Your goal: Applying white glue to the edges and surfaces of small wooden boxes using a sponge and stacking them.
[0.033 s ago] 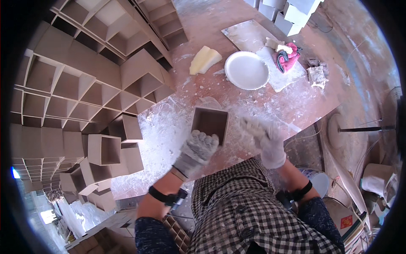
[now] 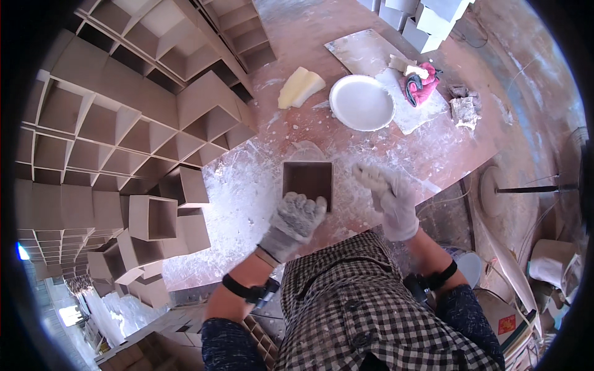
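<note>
An open brown cardboard box (image 2: 307,179) stands on the dusty work table in front of me, its opening facing up. My left hand (image 2: 297,217), in a grey-white dusty glove, has its fingers curled over the box's near wall and grips it. To the right of the box, apart from it, is my right hand (image 2: 388,195) in a white glove. Its fingers are stretched out and slightly blurred, and nothing shows in them. Beyond the box lie a round white dish (image 2: 362,103) and a yellowish piece of foam or sponge (image 2: 301,87).
Stacked brown open boxes (image 2: 105,117) form a wall on the left, with loose ones (image 2: 153,218) at the table's left edge. A pink-and-black cloth (image 2: 422,84) lies on a pale board (image 2: 365,52) at the far right. White boxes (image 2: 424,34) stand behind. A bucket (image 2: 465,264) is below right.
The box has turned slightly and sits squarer to me. My left hand has shifted a little to the right with it. My right hand is less blurred, its fingers still stretched out.
</note>
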{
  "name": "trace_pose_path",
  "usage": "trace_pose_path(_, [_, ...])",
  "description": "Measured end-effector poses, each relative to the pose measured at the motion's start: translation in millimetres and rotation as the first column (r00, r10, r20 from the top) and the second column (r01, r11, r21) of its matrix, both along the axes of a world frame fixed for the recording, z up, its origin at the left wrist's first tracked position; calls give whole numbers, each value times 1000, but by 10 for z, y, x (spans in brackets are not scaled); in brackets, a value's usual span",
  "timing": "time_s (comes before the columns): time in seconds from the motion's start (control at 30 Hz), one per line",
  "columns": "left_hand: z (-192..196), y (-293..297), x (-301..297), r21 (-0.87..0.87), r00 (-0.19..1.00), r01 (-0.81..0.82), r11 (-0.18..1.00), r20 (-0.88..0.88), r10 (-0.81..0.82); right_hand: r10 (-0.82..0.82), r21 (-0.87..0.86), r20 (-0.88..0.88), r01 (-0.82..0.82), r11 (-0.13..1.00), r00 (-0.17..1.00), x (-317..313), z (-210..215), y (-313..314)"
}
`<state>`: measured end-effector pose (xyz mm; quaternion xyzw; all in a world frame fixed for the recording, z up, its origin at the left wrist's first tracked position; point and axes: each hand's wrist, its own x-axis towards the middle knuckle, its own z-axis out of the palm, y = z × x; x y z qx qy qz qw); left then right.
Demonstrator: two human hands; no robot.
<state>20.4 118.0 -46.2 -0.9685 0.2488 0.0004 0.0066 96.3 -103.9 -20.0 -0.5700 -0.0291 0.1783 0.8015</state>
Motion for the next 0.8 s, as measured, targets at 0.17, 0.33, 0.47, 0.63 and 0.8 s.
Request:
trace_pose_path(0.17, [38, -120, 18, -184, 963, -26, 983, 260, 74, 234, -438, 744, 193, 878, 626, 421, 42, 324])
trace_pose_path(0.33, [-184, -65, -60, -170, 981, -123, 978, 131, 146, 344, -604, 688, 241, 760, 639, 546, -415, 660])
trace_pose_path(0.47, [-175, -44, -112, -123, 981, -169, 978, 75, 179, 351, -13, 278, -361, 932, 894, 83, -579, 443])
trace_pose_path(0.63, [-192, -14, -126, -156, 974, -150, 976, 144, 173, 246, -209, 503, -159, 965, 829, -350, -252, 409])
trace_pose_path(0.8, [-195, -38, -89, -171, 979, -151, 974, 111, 171, 465, -623, 769, 352, 699, 438, 337, 11, 474])
